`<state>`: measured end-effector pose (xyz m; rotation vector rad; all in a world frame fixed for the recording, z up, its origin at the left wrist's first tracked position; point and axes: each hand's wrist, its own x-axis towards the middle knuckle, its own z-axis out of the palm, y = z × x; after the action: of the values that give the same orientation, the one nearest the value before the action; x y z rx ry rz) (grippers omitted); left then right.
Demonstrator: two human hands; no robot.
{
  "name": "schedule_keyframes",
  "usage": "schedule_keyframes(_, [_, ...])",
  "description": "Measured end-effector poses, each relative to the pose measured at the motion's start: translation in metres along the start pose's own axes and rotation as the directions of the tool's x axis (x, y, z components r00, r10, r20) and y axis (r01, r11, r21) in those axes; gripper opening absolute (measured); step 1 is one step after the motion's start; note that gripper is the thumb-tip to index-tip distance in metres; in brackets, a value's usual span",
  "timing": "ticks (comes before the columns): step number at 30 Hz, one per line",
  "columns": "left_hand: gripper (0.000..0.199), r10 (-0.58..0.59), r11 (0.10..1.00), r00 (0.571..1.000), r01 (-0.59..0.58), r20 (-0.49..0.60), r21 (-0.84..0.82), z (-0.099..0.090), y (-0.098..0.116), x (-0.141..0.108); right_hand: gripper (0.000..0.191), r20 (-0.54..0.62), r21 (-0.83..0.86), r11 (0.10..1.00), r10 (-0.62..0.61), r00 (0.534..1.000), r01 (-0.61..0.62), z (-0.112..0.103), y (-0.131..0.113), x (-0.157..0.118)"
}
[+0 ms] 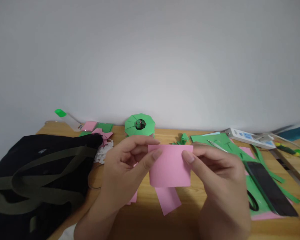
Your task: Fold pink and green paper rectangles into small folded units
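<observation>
Between my two hands a pink sheet of paper (170, 168) is held up above the table, its lower part curving. My left hand (128, 170) pinches its upper left corner between thumb and fingers. At the upper right corner, my right hand (217, 176) grips it the same way, thumb on the near face. Below the sheet, a pink paper strip (168, 201) lies on the wooden table, its upper end hidden. More pink paper (133, 199) shows beside my left wrist.
A green folded paper ring (146, 119) stands near the wall. A black bag (40, 180) covers the left side. To the right lie green paper sheets (222, 141), a dark phone (268, 188) and a white power strip (250, 138). A pink folded paper piece (103, 136) sits behind the bag.
</observation>
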<state>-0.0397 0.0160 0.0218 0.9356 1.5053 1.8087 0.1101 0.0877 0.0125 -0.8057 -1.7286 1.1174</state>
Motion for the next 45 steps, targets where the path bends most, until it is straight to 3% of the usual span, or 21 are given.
schedule_keyframes(7, [0.006,-0.04,0.999,0.999,0.04,-0.013,0.021,-0.001,-0.006,0.003,0.01,0.026,-0.009,1.0,-0.025,0.999,0.025,-0.001,0.003,0.002])
schedule_keyframes(16, [0.009,-0.018,0.991,1.0,0.017,-0.01,-0.131,-0.001,-0.019,0.01,0.016,0.033,0.014,0.999,-0.047,0.998,0.047,-0.002,0.005,0.004])
schedule_keyframes(18, [0.008,-0.033,0.983,0.999,0.04,0.044,-0.181,0.002,-0.022,0.012,0.019,0.028,0.037,0.999,-0.037,0.999,0.036,-0.003,0.006,0.006])
schedule_keyframes(21, [0.015,-0.082,0.969,0.964,0.137,0.252,-0.208,0.007,-0.025,0.014,0.02,0.001,0.078,0.997,-0.031,1.0,0.031,-0.006,0.009,0.008])
schedule_keyframes(23, [0.013,-0.107,0.967,0.949,0.168,0.297,-0.19,0.008,-0.026,0.014,0.02,-0.018,0.107,0.994,-0.037,0.999,0.039,-0.008,0.014,0.008])
schedule_keyframes(28, [0.009,-0.102,0.985,0.99,0.115,0.101,-0.131,0.01,-0.031,0.012,0.021,-0.025,0.097,0.995,-0.036,0.999,0.039,-0.014,0.029,-0.004])
schedule_keyframes(33, [0.007,-0.042,0.996,0.996,0.048,0.078,-0.071,0.014,-0.032,0.009,0.015,0.118,0.011,1.0,-0.03,0.993,0.029,-0.02,0.042,-0.021])
schedule_keyframes(39, [0.011,-0.11,0.989,0.978,0.125,0.179,-0.075,0.025,-0.037,0.003,0.015,-0.039,0.144,0.989,0.03,0.999,-0.024,-0.019,0.051,-0.04])
schedule_keyframes(45, [0.004,-0.061,0.992,0.993,0.072,0.1,-0.102,0.03,-0.044,-0.002,0.013,-0.158,0.161,0.986,-0.018,0.987,0.044,-0.013,0.059,-0.056])
